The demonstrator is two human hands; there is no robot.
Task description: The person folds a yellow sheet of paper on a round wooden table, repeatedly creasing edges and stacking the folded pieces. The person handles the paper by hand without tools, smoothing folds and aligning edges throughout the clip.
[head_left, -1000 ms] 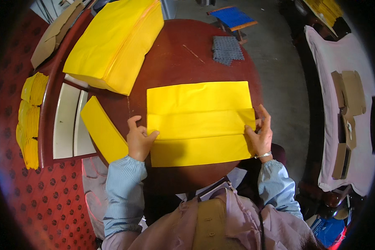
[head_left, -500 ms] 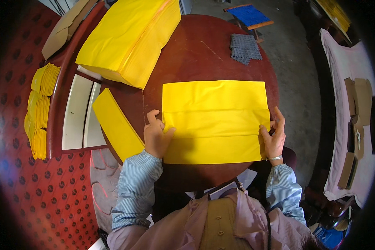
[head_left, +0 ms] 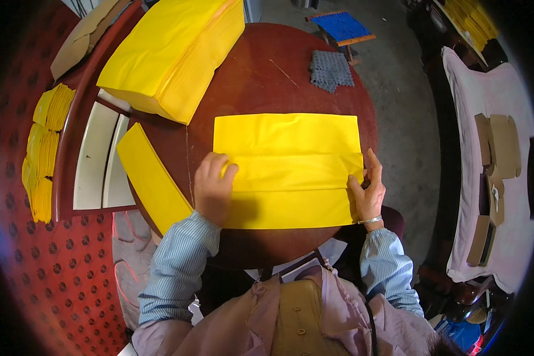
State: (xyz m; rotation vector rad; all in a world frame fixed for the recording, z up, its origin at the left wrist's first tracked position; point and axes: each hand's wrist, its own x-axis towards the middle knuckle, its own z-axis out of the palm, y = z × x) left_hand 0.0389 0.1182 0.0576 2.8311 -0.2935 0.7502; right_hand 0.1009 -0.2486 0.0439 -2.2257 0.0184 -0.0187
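Observation:
A yellow cloth-like sheet (head_left: 288, 169), creased into crosswise bands, lies flat on the round dark-red table (head_left: 261, 71) in front of me. My right hand (head_left: 369, 190) grips its right edge, thumb on top, with some fingers hidden behind the edge. At the left edge, my left hand (head_left: 213, 187) is slightly blurred. Its fingers are loosely bent and its thumb stands apart from them, with no sheet visibly pinched between. Left of that hand, a narrow folded yellow strip (head_left: 154, 178) lies slanted on the table.
A thick stack of yellow sheets (head_left: 166, 53) stands at the far left. Beyond the sheet lies a grey textured mat (head_left: 331, 70). Folded yellow bundles (head_left: 44, 151) rest at the left, past a red-edged white panel (head_left: 95, 157). A blue-topped stool (head_left: 343, 28) and brown cardboard pieces (head_left: 504, 145) are farther right.
My left thumb has lifted off the sheet's left edge, and that hand's fingers have curled inward. My right hand keeps its grip. The whole view has shifted slightly.

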